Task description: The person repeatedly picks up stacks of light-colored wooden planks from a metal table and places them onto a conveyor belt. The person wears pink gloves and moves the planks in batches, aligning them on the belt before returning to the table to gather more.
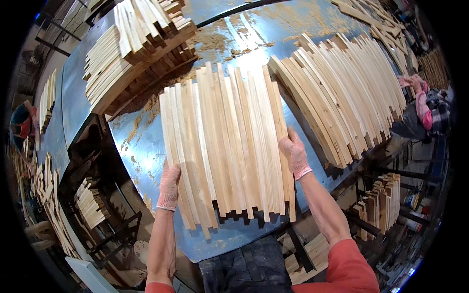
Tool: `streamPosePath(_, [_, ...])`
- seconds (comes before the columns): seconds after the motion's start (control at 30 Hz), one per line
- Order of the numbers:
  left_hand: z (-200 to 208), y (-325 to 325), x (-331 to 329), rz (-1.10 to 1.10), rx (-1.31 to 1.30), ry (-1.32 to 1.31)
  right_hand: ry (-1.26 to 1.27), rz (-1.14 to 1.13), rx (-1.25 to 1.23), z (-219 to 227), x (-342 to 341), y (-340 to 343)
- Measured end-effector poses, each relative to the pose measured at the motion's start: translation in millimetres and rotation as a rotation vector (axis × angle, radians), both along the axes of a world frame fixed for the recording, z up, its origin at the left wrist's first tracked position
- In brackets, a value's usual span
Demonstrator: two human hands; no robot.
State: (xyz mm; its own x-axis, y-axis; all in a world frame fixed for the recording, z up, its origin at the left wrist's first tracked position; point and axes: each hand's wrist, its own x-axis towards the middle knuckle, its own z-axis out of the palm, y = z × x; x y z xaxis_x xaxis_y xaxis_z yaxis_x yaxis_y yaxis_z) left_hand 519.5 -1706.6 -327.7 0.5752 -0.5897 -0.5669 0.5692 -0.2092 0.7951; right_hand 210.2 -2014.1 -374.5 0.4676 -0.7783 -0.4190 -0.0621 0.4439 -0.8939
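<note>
A row of pale wooden strips point(224, 141) lies side by side in front of me on the blue metal table point(146, 141), its near ends uneven. My left hand point(169, 187), in a pinkish knit glove, is pressed against the row's left side. On the opposite side my right hand point(295, 154), gloved the same way, grips the outermost strips. Between them the two hands hold the row together. The fingers of both hands are partly hidden along the edges of the wood.
To the right is another wide row of strips point(342, 97); a tall stack point(141, 53) stands at the back left. Sawdust point(215, 39) covers parts of the table. One person point(427, 107) is at the far right, another point(24, 124) at the far left. Wood pieces point(91, 202) sit below, left.
</note>
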Motion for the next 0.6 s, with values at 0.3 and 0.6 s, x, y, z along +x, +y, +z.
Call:
streamPosePath(0.3, [-57, 82, -21, -0.002, 0.073, 0.317, 0.147, 0.166, 0.326, 8, -53, 27])
streamPosePath(0.6, [42, 158, -79, 0.068, 0.096, 0.26, 0.04, 0.218, 0.402, 76, -67, 113])
